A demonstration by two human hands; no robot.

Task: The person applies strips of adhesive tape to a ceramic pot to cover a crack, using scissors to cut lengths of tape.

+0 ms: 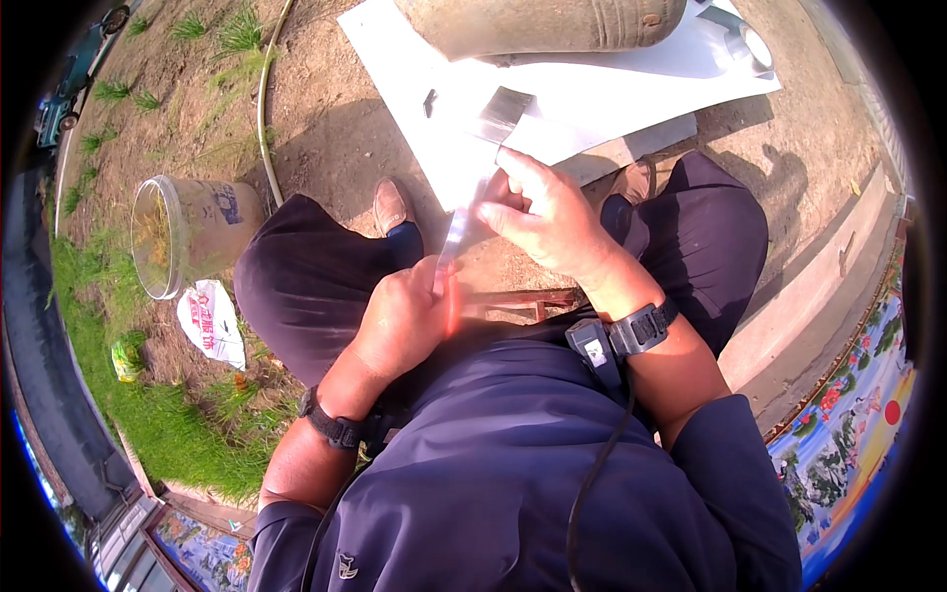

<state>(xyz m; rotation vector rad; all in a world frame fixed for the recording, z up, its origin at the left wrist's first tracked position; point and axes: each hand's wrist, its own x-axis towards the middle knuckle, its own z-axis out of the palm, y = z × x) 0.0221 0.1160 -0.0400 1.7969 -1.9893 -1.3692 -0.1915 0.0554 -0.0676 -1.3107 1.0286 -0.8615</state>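
Observation:
A narrow, shiny, silvery strip (456, 235), much like tape, runs slantwise between my hands. My left hand (402, 318) is closed around its near end, where a reddish-orange glare blurs the detail. Farther along, my right hand (541, 212) pinches it between thumb and fingers. Past those fingertips a broader dark grey, glossy piece (505, 111) sticks out over the white sheet (395, 59); whether it belongs to the strip I cannot tell. At the sheet's far right stands a roll of tape (752, 49).
A large rounded grey-brown object (552, 25) rests on the sheet, near a small black item (429, 103). To my left lie a tipped clear bucket (202, 237) and a white plastic bag (211, 324). A hose (264, 99) crosses the soil. A concrete ledge (804, 296) runs at right.

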